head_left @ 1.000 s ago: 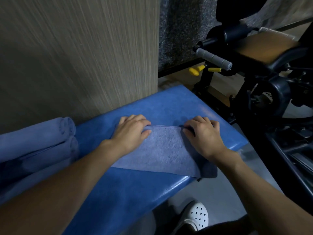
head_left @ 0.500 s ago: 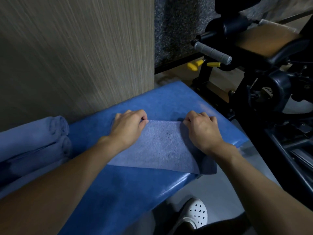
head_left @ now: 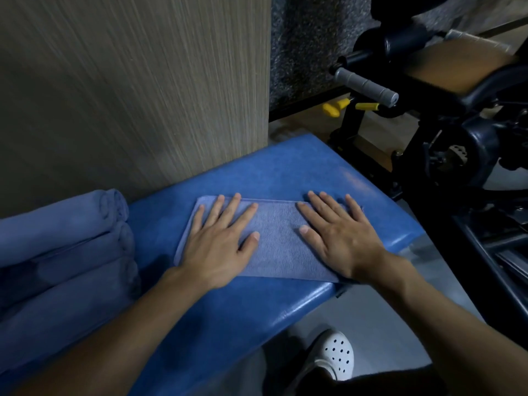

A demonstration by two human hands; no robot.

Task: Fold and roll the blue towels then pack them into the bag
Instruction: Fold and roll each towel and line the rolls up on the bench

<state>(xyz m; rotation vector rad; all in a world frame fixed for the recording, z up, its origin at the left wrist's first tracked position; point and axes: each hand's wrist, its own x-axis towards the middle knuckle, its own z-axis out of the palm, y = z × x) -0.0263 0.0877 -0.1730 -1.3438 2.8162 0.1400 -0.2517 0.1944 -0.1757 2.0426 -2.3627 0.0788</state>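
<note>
A folded blue towel (head_left: 278,241) lies flat on the blue padded bench (head_left: 285,170). My left hand (head_left: 220,244) presses on its left half with straight, spread fingers. My right hand (head_left: 340,238) lies flat on its right half, fingers straight and pointing away from me. Three rolled blue towels (head_left: 65,252) are stacked at the bench's left end. No bag is in view.
A wood-grain wall panel (head_left: 128,90) rises right behind the bench. A black exercise machine (head_left: 445,138) with a grey handle (head_left: 365,85) and yellow pins stands to the right. A white perforated shoe (head_left: 334,355) is on the grey floor below the bench edge.
Both hands went from curled fingers gripping the towel's far edge to lying flat and spread on top of it. The towel now lies flat in a folded rectangle.
</note>
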